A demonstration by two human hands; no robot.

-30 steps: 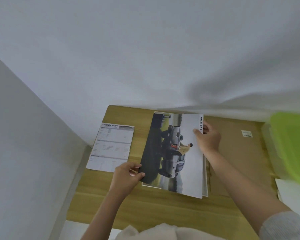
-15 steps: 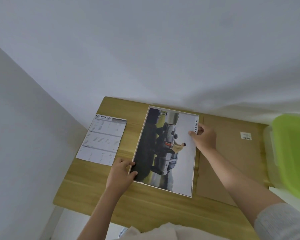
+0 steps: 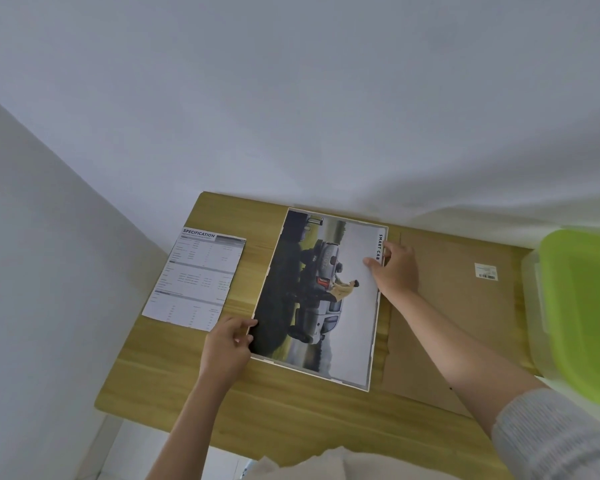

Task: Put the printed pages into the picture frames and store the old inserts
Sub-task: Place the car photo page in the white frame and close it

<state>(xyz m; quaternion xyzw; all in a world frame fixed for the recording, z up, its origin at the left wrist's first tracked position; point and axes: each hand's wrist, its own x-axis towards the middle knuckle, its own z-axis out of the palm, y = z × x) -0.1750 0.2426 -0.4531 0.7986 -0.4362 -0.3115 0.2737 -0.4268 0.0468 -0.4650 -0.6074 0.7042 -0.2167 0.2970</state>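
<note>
A printed car picture page (image 3: 326, 299), with the words SMART CAR on its right edge, lies flat inside a pale picture frame (image 3: 370, 372) in the middle of the wooden table (image 3: 174, 372). My left hand (image 3: 227, 348) pinches the page's lower left edge. My right hand (image 3: 394, 268) pinches its right edge near the top, thumb on the page. A second printed page headed SPECIFICATION (image 3: 196, 277) lies flat to the left.
A brown cardboard backing board (image 3: 465, 306) with a small white label (image 3: 486, 271) lies right of the frame, under my right forearm. A clear box with a green lid (image 3: 582, 306) stands at the right edge. White walls close in behind and left.
The car page was lifted at an angle a second ago; both hands have lowered it flat into the frame. The hands keep the same grips on its edges.
</note>
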